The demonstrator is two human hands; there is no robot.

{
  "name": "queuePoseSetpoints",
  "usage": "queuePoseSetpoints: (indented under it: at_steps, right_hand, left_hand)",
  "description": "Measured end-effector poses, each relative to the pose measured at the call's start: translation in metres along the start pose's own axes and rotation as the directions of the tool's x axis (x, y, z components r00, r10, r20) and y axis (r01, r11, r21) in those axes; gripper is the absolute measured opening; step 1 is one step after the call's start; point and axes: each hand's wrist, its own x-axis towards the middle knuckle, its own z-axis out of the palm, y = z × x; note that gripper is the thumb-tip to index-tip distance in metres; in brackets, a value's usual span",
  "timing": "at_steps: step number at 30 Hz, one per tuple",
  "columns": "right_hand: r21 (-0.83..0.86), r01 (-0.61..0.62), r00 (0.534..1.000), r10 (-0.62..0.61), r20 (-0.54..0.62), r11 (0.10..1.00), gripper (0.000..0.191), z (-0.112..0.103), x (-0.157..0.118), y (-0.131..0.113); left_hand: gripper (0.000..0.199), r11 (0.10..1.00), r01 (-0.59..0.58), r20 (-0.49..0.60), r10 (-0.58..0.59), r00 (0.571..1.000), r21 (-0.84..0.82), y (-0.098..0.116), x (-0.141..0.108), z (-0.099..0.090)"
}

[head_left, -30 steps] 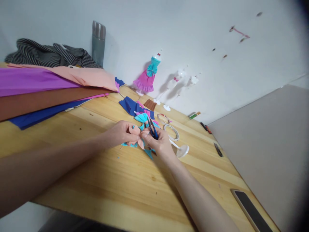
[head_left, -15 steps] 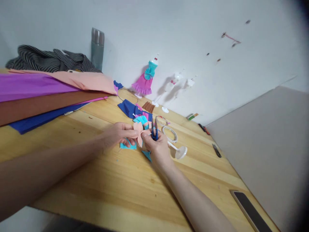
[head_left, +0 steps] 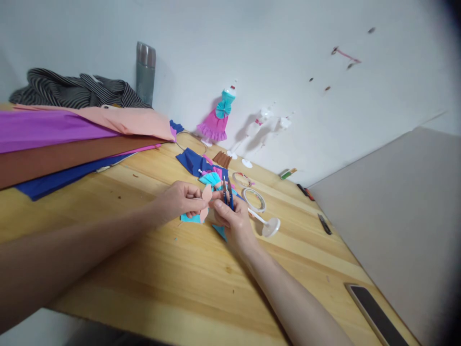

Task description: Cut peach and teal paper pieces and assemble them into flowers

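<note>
Pinched in my left hand (head_left: pixel 185 198) is a pink petal-shaped paper piece (head_left: pixel 206 193), standing up from the fingertips. My right hand (head_left: pixel 232 214) is closed round small blue-handled scissors (head_left: pixel 228 194), whose blades point up and away from me. The right fingertips are close beside the pink piece; whether they touch it is unclear. Beneath and beyond the hands lie a cyan pleated piece (head_left: pixel 212 179), a flat cyan piece (head_left: pixel 190 218) and dark blue crepe paper (head_left: pixel 189 162). A white stand with a round base (head_left: pixel 271 227) lies on its side by my right hand.
Tape rolls (head_left: pixel 253 199) lie right of the hands. Behind stand a dressed mannequin (head_left: pixel 218 117) and two bare white ones. Coloured paper sheets (head_left: pixel 65 156), striped cloth (head_left: pixel 79 90) and a bottle (head_left: pixel 145 74) are at the left; a cutter (head_left: pixel 324 224) and phone (head_left: pixel 376 312) at the right.
The pink paper, earlier spread like several petals between both hands, now shows narrower in my left hand. My right thumb has come away from it, and the scissors have tilted slightly left.
</note>
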Motion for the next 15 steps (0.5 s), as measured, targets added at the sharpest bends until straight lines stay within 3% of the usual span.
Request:
queuePoseSetpoints:
  at_steps: [3,9,15]
  right_hand:
    - [-0.019,-0.007,1.000,0.007,0.004,1.000,0.037,-0.005,0.001,-0.003]
    - [-0.021,-0.062,0.989,0.064,0.134,0.998,0.030,-0.006,0.002,-0.015]
    - [-0.094,-0.065,0.998,0.063,-0.021,0.993,0.033,-0.001,0.002,-0.021]
  left_hand:
    - [0.018,1.000,-0.022,0.039,0.021,0.999,0.021,-0.001,0.001,-0.001]
    - [0.019,0.997,-0.063,0.147,0.055,0.988,0.054,-0.006,0.004,-0.005]
    - [0.017,0.998,-0.020,0.129,0.012,0.992,0.059,-0.008,0.004,-0.006]
